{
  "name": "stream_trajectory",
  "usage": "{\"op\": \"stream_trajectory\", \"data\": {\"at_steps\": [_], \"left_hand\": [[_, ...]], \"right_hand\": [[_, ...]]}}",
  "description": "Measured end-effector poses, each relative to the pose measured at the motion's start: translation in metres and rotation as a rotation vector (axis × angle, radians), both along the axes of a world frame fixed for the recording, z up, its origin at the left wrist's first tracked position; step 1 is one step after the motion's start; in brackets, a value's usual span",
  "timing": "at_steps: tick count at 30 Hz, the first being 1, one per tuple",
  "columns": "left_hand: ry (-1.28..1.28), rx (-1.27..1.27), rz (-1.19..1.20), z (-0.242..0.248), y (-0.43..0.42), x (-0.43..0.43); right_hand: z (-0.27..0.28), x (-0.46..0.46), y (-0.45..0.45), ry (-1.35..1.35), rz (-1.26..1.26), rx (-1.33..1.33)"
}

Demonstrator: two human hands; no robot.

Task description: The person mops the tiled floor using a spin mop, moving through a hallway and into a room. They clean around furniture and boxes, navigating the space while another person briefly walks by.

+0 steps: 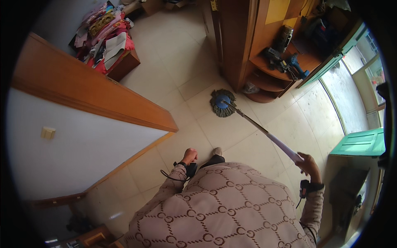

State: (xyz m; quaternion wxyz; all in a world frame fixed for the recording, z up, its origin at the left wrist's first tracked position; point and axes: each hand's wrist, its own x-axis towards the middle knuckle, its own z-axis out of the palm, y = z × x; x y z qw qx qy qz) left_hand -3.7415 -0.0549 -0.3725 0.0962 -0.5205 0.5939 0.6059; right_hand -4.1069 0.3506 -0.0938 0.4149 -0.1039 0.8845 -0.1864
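My right hand (306,164) is wrapped around the upper handle of a round string mop (263,130). The handle slants away to the upper left. At its far end the blue disc (222,101) and grey strands (224,112) of the mop head lie on the tiled floor (229,133), near the foot of a wooden cabinet. My left hand (190,156) hangs by my body with the fingers curled in, and nothing shows in it. Both wrists wear black straps with small devices and cables.
A white wall edged with wood trim (167,122) juts in from the left. Clothes (105,40) are piled on a wooden chest farther back. The cabinet's rounded shelves (269,66) hold power tools and a metal flask. A green door (356,142) stands at an opening on the right.
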Motion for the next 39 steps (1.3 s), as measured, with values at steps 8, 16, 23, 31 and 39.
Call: {"op": "stream_trajectory", "data": {"at_steps": [8, 16, 23, 31, 39], "left_hand": [[0.144, 0.084, 0.239, 0.013, 0.001, 0.093], [0.175, -0.794, -0.456, 0.003, 0.013, 0.192], [-0.359, -0.765, -0.608, -0.019, 0.031, 0.239], [0.020, -0.557, -0.378, -0.012, 0.001, 0.198], [0.110, -0.034, 0.337, 0.042, -0.048, 0.118]], "right_hand": [[-0.035, 0.003, -0.210, -0.288, -0.037, -0.560], [-0.118, -0.016, -0.384, -0.373, 0.224, -0.515], [-0.149, 0.022, -0.432, -0.507, 0.196, -0.691], [-0.146, 0.043, -0.308, -0.405, 0.290, -0.439], [-0.084, 0.073, -0.154, -0.416, 0.181, -0.319]]}}
